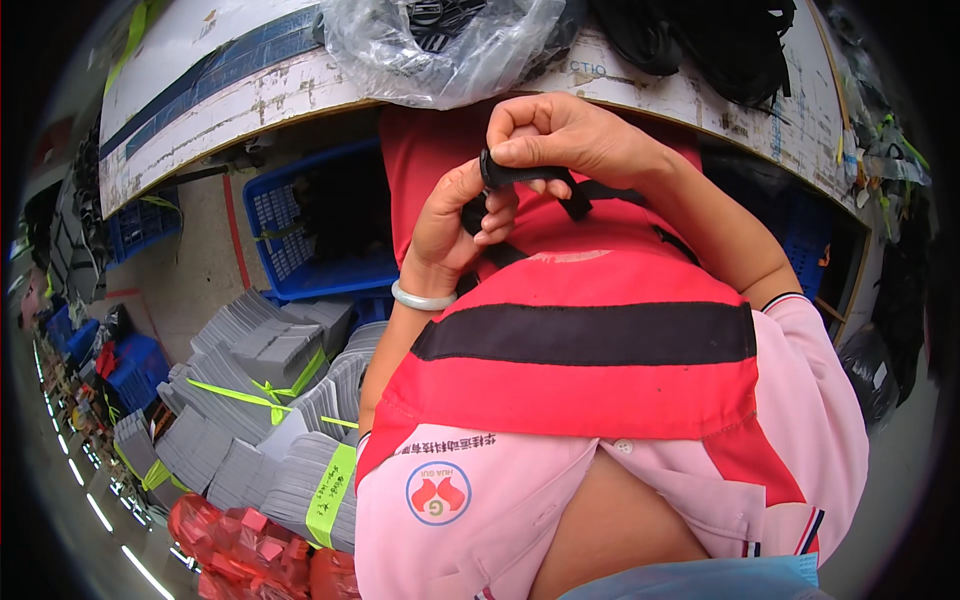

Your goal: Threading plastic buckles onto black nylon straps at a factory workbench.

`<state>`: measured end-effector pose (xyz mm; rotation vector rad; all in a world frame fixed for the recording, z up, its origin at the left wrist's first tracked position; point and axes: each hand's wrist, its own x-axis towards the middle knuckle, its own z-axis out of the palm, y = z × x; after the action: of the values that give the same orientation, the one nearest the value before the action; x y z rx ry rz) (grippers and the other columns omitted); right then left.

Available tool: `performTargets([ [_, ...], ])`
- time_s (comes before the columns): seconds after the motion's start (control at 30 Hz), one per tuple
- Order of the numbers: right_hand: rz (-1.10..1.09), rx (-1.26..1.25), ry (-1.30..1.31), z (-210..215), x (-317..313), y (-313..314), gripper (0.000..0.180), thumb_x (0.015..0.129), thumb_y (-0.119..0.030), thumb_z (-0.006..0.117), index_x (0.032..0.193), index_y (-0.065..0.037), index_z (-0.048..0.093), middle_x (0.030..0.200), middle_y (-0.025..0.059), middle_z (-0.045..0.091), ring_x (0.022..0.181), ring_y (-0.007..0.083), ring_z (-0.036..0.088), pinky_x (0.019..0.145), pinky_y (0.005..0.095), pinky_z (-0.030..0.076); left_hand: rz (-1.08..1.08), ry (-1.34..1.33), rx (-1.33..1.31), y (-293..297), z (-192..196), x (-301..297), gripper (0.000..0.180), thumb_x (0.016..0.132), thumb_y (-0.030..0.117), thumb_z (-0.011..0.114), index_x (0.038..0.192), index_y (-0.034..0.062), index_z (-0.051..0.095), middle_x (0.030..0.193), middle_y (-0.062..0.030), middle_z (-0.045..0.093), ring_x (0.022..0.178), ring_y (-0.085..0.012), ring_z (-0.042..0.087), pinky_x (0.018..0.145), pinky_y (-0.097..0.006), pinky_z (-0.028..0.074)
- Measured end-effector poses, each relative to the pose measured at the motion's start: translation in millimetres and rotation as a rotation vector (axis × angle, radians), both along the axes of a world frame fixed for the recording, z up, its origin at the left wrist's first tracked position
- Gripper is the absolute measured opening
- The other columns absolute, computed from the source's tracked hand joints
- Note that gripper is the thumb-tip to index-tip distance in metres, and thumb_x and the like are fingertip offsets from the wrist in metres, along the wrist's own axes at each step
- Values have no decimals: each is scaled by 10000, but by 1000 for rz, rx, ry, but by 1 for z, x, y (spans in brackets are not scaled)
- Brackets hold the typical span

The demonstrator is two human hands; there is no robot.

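A black strap (532,174) is stretched between my two hands, in front of my red apron and just below the table edge. My left hand (447,222), with a pale bangle at the wrist, pinches its left end, where a small black piece stands up between thumb and finger. My right hand (563,137) comes over from the right with the fingers curled, thumb and finger closed on the same end. The strap's free end hangs down under the right hand. More black webbing shows behind the left fingers, partly hidden by them.
A clear plastic bag (440,55) of black parts and a heap of black straps (715,45) lie on the worn white table (240,110). Below left are a blue crate (275,215), bundled grey pads (235,395) and red plastic bags (240,545).
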<state>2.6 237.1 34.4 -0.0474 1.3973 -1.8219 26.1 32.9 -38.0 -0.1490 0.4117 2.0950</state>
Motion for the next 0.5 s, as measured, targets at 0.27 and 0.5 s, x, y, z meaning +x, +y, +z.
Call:
performTargets([
  [0.27, -40, 61, 71, -6, -2, -2, 224, 913, -243, 662, 938, -24, 621, 699, -19, 611, 532, 26, 509, 476, 176, 405, -18, 77, -71, 1, -3, -1, 344, 960, 290, 554, 1061, -38, 532, 743, -12, 473, 573, -81, 429, 425, -179, 335],
  [0.5, -136, 205, 339, -49, -3, 3, 154, 936, -75, 598, 1071, -5, 624, 898, 11, 628, 786, 68, 565, 724, 192, 452, 247, -99, -323, 9, -1, -5, 240, 971, 239, 568, 990, 4, 616, 752, -49, 587, 589, -107, 502, 463, -212, 378],
])
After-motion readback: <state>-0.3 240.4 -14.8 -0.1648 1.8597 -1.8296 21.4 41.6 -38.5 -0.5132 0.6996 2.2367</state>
